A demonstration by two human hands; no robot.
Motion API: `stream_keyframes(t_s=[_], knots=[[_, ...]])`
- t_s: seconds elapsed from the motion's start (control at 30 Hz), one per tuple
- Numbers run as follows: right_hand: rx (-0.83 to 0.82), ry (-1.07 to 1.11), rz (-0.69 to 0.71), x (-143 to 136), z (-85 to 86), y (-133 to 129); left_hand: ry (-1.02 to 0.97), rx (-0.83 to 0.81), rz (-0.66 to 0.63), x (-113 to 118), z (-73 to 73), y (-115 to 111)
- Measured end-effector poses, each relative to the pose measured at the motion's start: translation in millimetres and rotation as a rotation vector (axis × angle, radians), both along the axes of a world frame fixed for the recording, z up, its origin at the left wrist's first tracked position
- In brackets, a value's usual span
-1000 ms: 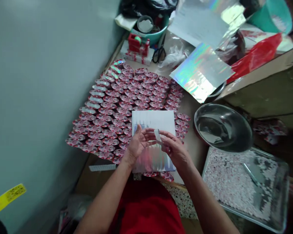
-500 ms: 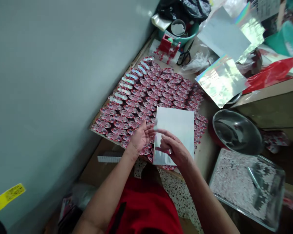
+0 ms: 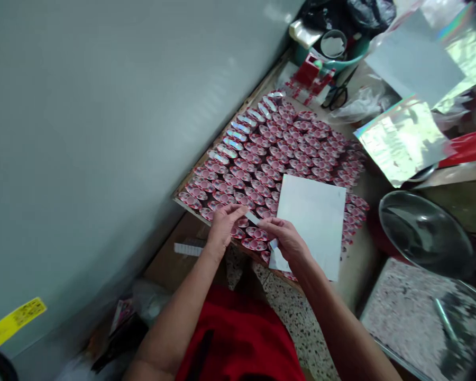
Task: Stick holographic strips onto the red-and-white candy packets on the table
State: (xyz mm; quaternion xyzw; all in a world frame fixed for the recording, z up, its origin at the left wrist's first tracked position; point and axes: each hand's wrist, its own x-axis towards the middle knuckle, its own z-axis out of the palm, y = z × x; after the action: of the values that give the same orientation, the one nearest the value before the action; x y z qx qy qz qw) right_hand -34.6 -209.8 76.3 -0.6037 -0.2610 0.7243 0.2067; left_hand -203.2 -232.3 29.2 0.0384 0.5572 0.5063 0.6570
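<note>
Over the near edge of the table, a small pale strip (image 3: 253, 217) is stretched between my two hands. My left hand (image 3: 223, 226) pinches its left end, and the fingertips of my right hand (image 3: 287, 239) grip the other end. A second small pale piece (image 3: 274, 244) shows by the lower fingers of my right hand; I cannot tell if it is held. Below lie rows of red and pink oval cut-outs (image 3: 241, 174). Several along the far left carry shiny strips (image 3: 235, 144). Partly under my right hand rests a white sheet (image 3: 313, 219).
A grey wall (image 3: 103, 132) borders the table on the left. At the back are a red tape dispenser (image 3: 307, 71), black scissors (image 3: 337, 95) and shiny silvery sheets (image 3: 404, 137). To the right stand a metal bowl (image 3: 424, 233) and a tray of pale bits (image 3: 400, 312).
My hands, earlier apart with fingers spread, now pinch a small strip between them. The view has shifted, so the table things appear further right.
</note>
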Motion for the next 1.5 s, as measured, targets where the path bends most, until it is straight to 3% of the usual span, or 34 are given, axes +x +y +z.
stream_keyframes(t_s=[0.13,0.27,0.37,0.5,0.63,1.03,1.3,1.4,1.5], knots=[[0.115,-0.113,0.02,-33.6,-20.4,16.8,0.247,0.064,0.02,-29.9,-9.9,7.6],[0.322,-0.236,0.067,-87.0,-46.5,61.8,0.829,0.197,-0.013,-78.4,-17.6,47.5],[0.462,-0.508,0.207,-123.2,-60.5,103.2,1.216,0.211,-0.054,-107.6,-29.0,82.1],[0.498,-0.843,0.404,-150.0,-68.8,138.3,1.44,0.151,-0.132,-123.9,-52.8,104.9],[0.497,-0.894,0.47,-157.6,-74.7,144.8,1.505,0.092,-0.175,-125.9,-65.1,107.6],[0.461,-0.942,0.476,-163.8,-78.0,144.2,1.473,0.005,-0.264,-127.8,-59.0,119.5],[0.437,-1.04,0.553,-174.7,-70.6,145.5,1.459,0.04,-0.194,-125.1,-66.5,117.7],[0.404,-1.102,0.538,-173.2,-71.4,151.8,1.401,-0.017,-0.132,-123.7,-67.5,122.4],[0.363,-1.114,0.499,-166.9,-69.0,156.9,1.326,-0.107,-0.157,-123.9,-62.4,131.0]])
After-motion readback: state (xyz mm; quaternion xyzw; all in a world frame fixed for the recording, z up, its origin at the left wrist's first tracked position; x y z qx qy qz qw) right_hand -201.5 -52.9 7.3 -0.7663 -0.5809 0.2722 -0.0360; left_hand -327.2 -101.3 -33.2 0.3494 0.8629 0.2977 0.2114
